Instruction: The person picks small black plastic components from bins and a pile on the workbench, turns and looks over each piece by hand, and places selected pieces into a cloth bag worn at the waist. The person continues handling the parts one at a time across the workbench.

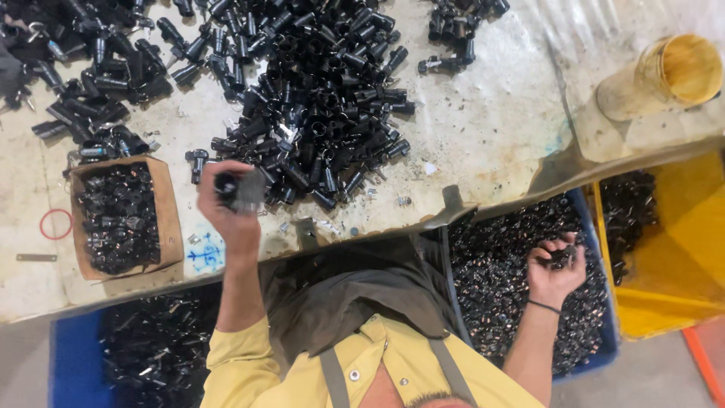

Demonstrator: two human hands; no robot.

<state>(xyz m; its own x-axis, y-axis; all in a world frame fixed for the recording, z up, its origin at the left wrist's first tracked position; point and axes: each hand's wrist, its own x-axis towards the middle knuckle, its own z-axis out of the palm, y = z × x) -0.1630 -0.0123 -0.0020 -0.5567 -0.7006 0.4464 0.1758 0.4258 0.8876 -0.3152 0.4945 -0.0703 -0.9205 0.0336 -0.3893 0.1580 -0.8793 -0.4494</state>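
- As seen from the head camera looking down past a yellow shirt, the person's left hand (236,205) is raised over the near edge of the bench (483,128). Its fingers are closed around a black tubular part (230,186), whose open end faces the camera.
- That part is held just clear of the big pile of black tubular parts (325,98), which spreads across the middle of the bench.
- Off to the other side, the right hand (555,266) is down in the blue bin (606,332), beside the bench. Its fingers are curled over a clump of small dark metal pieces (563,257) from the bin's load, and a thin dark band sits on the wrist.
- A cardboard box (168,219) full of small dark pieces stands on the bench just left of the raised hand, with a red rubber ring (42,217) lying beside it.
- A smaller heap of black parts (91,75) lies at the far left of the bench.
- A yellowish plastic cup (668,75) lies tipped on its side at the far right of the bench.
- A yellow bin (672,257) sits just beyond the blue one, with dark parts in its far corner.
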